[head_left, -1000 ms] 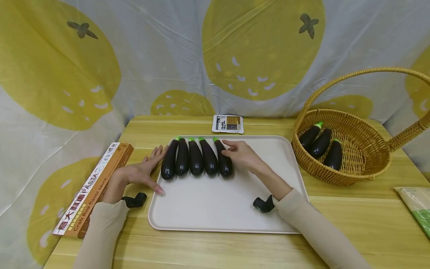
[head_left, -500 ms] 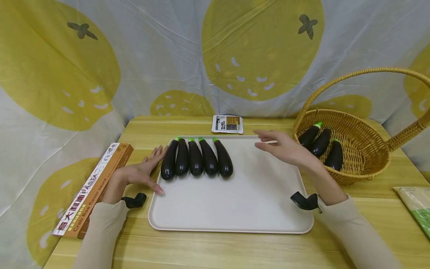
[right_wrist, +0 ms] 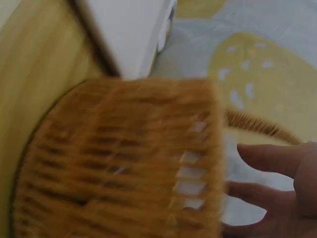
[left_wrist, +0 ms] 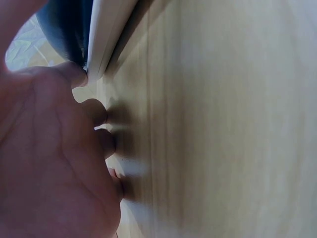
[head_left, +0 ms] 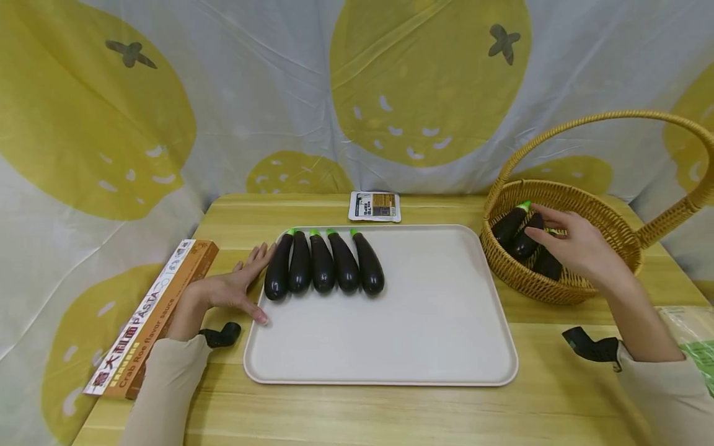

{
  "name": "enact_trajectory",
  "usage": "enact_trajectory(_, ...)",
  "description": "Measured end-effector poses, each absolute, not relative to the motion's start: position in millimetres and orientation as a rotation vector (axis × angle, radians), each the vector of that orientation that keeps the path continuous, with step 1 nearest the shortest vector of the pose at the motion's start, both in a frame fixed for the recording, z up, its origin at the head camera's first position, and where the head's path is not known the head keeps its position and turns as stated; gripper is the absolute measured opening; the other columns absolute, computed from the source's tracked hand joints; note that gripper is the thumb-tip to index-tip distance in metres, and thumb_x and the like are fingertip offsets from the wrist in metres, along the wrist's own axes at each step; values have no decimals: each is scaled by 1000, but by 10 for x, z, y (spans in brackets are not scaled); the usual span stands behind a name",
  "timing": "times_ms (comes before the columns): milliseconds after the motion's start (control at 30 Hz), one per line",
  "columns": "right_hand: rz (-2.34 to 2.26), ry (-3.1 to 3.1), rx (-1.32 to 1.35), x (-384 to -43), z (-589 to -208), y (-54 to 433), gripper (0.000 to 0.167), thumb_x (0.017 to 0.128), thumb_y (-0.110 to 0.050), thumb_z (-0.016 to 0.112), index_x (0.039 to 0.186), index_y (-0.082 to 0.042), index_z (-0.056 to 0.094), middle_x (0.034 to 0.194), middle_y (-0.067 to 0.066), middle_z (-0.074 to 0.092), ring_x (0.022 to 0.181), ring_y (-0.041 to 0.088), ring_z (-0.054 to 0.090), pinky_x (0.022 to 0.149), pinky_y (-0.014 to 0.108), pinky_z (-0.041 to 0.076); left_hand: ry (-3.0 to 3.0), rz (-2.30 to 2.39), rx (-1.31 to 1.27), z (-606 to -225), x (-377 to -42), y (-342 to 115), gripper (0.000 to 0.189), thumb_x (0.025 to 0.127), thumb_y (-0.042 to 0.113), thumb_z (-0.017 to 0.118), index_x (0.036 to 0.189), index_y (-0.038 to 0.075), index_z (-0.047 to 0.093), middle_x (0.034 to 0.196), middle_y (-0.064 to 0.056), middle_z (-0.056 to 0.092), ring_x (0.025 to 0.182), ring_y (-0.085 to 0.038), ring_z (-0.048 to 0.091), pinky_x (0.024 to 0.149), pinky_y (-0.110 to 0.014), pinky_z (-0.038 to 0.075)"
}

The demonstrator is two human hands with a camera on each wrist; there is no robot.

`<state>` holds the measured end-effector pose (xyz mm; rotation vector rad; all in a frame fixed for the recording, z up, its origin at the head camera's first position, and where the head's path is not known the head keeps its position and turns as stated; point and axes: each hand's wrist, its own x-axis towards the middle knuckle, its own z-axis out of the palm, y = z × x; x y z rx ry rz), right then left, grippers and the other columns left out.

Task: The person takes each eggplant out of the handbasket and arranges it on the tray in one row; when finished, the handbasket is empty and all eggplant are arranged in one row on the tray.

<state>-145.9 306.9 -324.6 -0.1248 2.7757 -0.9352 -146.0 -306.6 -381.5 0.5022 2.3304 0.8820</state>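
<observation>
Several dark eggplants (head_left: 323,263) with green stem ends lie side by side in the left part of a white tray (head_left: 424,322). My left hand (head_left: 234,288) rests at the tray's left edge, fingers spread, thumb over the rim. In the left wrist view the left hand's (left_wrist: 54,148) fingertips are down by the wooden table. My right hand (head_left: 577,241) reaches over the wicker basket (head_left: 613,248), thumb and fingers apart above the eggplants (head_left: 524,240) inside. The right wrist view has the right hand (right_wrist: 277,193) at the rim of the basket (right_wrist: 124,158).
A pasta box (head_left: 150,316) lies left of the tray. Behind the tray is a small flat packet (head_left: 375,206). The basket's tall handle (head_left: 602,116) arches up at the right. A green and clear plastic pack (head_left: 691,341) lies at the far right. A printed cloth (head_left: 279,93) hangs behind.
My right hand has let go of the rightmost eggplant on the tray and moved right, over the basket. The left hand stays at the tray's edge.
</observation>
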Motion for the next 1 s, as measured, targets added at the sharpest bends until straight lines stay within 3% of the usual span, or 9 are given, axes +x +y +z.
enact_trajectory(267,-935,2657,102,-1492,-3524,3532,82,110,-47,38,164,0,-2,152,52,23,138,68,28,106,78,34,2340,870,518,-3828,-1461,-3075,151,68,32,98,165,13,-15,165,-26,-34,152,-47,-34,119,-74,-19)
enact_trajectory(700,-838,2623,105,-1511,-3569,3586,81,110,-48,39,162,5,6,149,52,28,134,70,29,105,79,33,2338,859,501,-3816,-1464,-3076,151,68,32,98,166,14,-15,165,-25,-34,152,-46,-34,119,-74,-18)
enact_trajectory(833,-815,2636,88,-1511,-3587,3584,81,110,-47,40,160,9,10,147,51,33,123,59,51,98,71,44,2333,864,501,-3817,-1466,-3077,150,68,31,98,166,15,-15,165,-25,-35,152,-46,-34,119,-74,-18)
enact_trajectory(900,-817,2644,77,-1517,-3596,3581,81,110,-45,41,159,11,12,146,50,36,108,46,63,92,62,49,2333,865,503,-3819,-1467,-3076,150,68,31,98,166,15,-15,165,-25,-35,152,-46,-34,119,-74,-18)
enact_trajectory(1000,-828,2641,69,-1528,-3604,3575,81,109,-43,43,159,13,13,146,49,36,94,27,70,90,56,51,2333,864,504,-3822,-1466,-3078,150,68,31,98,166,14,-15,165,-25,-34,152,-46,-34,119,-73,-19)
